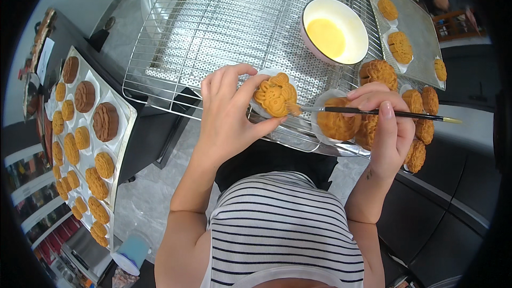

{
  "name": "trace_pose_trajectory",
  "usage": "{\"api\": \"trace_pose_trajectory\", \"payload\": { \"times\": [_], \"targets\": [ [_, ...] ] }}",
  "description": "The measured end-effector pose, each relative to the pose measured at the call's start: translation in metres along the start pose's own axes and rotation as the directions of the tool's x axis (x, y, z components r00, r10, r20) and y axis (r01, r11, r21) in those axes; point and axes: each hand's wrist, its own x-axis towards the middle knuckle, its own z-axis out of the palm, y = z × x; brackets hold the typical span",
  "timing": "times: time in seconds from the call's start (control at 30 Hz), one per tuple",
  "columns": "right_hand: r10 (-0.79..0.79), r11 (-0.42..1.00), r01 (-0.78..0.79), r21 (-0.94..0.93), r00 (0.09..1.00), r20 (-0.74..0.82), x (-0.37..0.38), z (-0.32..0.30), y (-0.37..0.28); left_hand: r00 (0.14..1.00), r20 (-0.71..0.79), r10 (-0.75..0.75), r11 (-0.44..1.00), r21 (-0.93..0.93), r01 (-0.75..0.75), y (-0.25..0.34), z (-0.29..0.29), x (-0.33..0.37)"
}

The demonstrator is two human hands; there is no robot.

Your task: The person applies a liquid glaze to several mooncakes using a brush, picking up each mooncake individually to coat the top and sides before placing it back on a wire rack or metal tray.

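Observation:
Between the thumb and fingers of my left hand (230,108) is a golden molded mooncake (276,96), resting on a white paper liner at the wire rack's near edge. A thin black-handled brush (394,112) is pinched in my right hand (388,128). Its bristles touch the right side of this mooncake. Beneath the brush and my right fingers sits a larger round mooncake (338,119) in a paper liner. Beyond my hands, a white bowl (358,28) with a dark rim holds yellow liquid (326,37), which looks like egg wash.
The wire rack (213,26) lies over a perforated metal tray. More mooncakes (380,73) crowd its right end, beside a tray (421,26) with several others. At far left, a lined tray (121,144) holds brown and golden mooncakes. Another person's hand (441,0) shows at upper right.

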Motion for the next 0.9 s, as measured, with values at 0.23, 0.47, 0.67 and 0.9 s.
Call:
{"api": "trace_pose_trajectory", "payload": {
  "times": [0.23, 0.47, 0.67, 0.9],
  "targets": [
    [-0.087, 0.957, 0.119, -0.266, 0.988, 0.128, 0.005, 0.024, -0.005, 1.000, -0.006, -0.018, 1.000, -0.008, 0.018, -0.001, 0.002, -0.002],
    [-0.069, 0.988, 0.068, -0.137, 0.998, -0.002, 0.002, 0.024, -0.005, 1.000, 0.008, -0.013, 1.000, -0.027, 0.014, -0.001, 0.001, -0.001],
    [-0.145, 0.924, 0.138, -0.357, 0.989, 0.006, 0.008, 0.032, -0.003, 1.000, -0.004, -0.013, 0.999, -0.042, 0.012, -0.001, 0.000, 0.000],
    [-0.146, 0.916, 0.172, -0.361, 0.984, 0.099, 0.016, 0.042, -0.004, 1.000, -0.021, -0.011, 0.999, -0.049, 0.010, -0.002, 0.002, -0.001]
  ]
}}
